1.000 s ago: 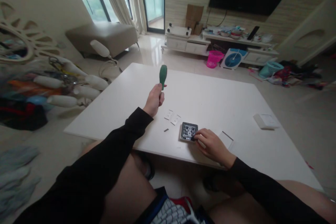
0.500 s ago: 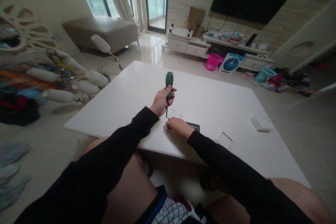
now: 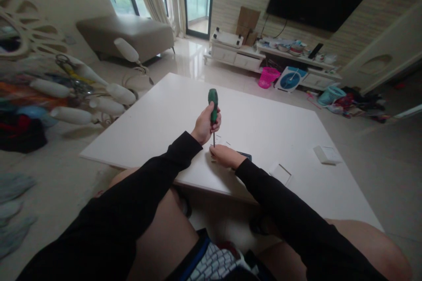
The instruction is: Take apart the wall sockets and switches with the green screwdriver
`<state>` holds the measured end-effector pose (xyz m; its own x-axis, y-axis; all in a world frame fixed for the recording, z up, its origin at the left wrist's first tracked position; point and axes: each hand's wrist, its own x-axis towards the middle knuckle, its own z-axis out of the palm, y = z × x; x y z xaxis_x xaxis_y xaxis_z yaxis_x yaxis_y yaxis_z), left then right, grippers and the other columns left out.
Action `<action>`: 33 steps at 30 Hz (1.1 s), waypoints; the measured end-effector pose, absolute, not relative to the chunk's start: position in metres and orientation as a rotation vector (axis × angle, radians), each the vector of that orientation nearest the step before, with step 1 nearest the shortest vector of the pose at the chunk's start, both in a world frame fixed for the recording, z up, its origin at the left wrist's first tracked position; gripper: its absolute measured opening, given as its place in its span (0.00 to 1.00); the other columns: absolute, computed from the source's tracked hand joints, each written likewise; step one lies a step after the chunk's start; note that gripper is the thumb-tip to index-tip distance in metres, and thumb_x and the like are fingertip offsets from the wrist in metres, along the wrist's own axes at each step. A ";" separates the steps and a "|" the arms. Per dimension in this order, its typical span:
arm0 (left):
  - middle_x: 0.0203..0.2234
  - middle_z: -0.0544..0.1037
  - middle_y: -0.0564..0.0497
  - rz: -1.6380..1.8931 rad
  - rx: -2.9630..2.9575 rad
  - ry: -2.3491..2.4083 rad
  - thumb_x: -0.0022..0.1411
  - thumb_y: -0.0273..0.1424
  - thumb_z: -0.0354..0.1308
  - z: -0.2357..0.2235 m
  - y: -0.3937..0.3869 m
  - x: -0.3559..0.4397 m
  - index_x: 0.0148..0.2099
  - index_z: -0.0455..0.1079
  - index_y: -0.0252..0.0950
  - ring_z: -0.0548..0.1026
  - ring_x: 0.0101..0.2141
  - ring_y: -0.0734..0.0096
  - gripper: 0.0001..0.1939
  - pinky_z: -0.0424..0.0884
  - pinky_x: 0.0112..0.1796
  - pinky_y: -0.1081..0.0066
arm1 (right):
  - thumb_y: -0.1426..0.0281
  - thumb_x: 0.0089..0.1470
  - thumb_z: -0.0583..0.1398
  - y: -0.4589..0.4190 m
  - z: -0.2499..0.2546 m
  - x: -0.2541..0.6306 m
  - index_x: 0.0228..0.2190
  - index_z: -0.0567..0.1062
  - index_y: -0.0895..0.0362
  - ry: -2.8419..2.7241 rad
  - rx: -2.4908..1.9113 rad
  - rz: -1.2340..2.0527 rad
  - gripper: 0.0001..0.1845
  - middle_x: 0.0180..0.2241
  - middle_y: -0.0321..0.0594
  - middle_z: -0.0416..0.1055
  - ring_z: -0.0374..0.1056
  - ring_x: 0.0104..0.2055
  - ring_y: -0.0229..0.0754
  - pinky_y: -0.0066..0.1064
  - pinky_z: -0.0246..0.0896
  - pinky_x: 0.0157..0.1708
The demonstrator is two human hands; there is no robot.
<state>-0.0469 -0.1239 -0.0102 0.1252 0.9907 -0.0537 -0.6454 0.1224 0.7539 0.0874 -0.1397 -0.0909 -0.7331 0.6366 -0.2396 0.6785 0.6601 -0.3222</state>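
Observation:
My left hand (image 3: 205,126) is wrapped round the green handle of a screwdriver (image 3: 213,99), which stands nearly upright with its shaft pointing down. Below it, my right hand (image 3: 224,156) lies low over the white table with its fingers closed at the screwdriver's tip. What those fingers pinch is hidden. A dark, flat rectangular piece (image 3: 245,155) shows partly from behind my right hand. Several small thin bits, perhaps screws, lie on the table just beyond the fingers.
On the white table (image 3: 158,118), a thin white square frame (image 3: 281,174) lies right of my right forearm, and a white box-like piece (image 3: 326,155) sits farther right. A lamp with several white shades (image 3: 105,106) stands by the left edge.
The screwdriver has swung slightly to a more upright stance, its tip now at my right fingers. My left hand has shifted a little to the right. The view has moved slightly.

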 end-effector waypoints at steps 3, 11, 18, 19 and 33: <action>0.18 0.64 0.60 1.352 0.600 0.654 0.75 0.49 0.53 -0.011 -0.124 -0.044 0.35 0.61 0.38 0.57 0.15 0.81 0.21 0.50 0.16 0.79 | 0.77 0.63 0.60 -0.143 -0.082 0.105 0.40 0.76 0.60 2.851 1.235 -0.699 0.05 0.39 0.46 0.79 0.73 0.39 0.42 0.30 0.62 0.39; 0.22 0.68 0.56 1.516 0.616 0.661 0.78 0.43 0.50 -0.014 -0.133 -0.026 0.36 0.62 0.38 0.64 0.21 0.77 0.18 0.59 0.23 0.78 | 0.59 0.56 0.67 -0.192 -0.091 0.148 0.35 0.80 0.56 2.726 2.084 -1.977 0.12 0.28 0.35 0.76 0.68 0.30 0.40 0.32 0.62 0.33; 0.23 0.68 0.57 1.409 0.637 0.605 0.74 0.50 0.54 -0.010 -0.148 -0.021 0.38 0.61 0.39 0.64 0.22 0.76 0.20 0.57 0.22 0.77 | 0.60 0.48 0.71 -0.207 -0.083 0.135 0.32 0.81 0.55 2.456 2.327 -2.365 0.13 0.29 0.36 0.77 0.69 0.31 0.40 0.33 0.64 0.35; 0.23 0.68 0.57 1.408 0.636 0.606 0.74 0.51 0.53 -0.010 -0.149 -0.021 0.38 0.61 0.39 0.64 0.22 0.77 0.21 0.57 0.22 0.77 | 0.60 0.48 0.71 -0.208 -0.082 0.134 0.32 0.81 0.55 2.434 2.330 -2.401 0.13 0.29 0.36 0.78 0.70 0.31 0.40 0.33 0.64 0.36; 0.23 0.67 0.57 1.436 0.621 0.560 0.76 0.49 0.52 -0.007 -0.147 -0.026 0.38 0.62 0.39 0.64 0.22 0.76 0.19 0.60 0.23 0.77 | 0.59 0.48 0.73 -0.208 -0.089 0.137 0.33 0.81 0.54 2.339 2.333 -2.573 0.14 0.28 0.34 0.77 0.70 0.31 0.39 0.32 0.66 0.35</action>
<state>-0.0256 -0.1467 -0.0071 0.0610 0.9980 0.0166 -0.7232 0.0327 0.6899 0.1375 -0.2079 -0.0890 -0.0349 0.9989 -0.0304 -0.0645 -0.0326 -0.9974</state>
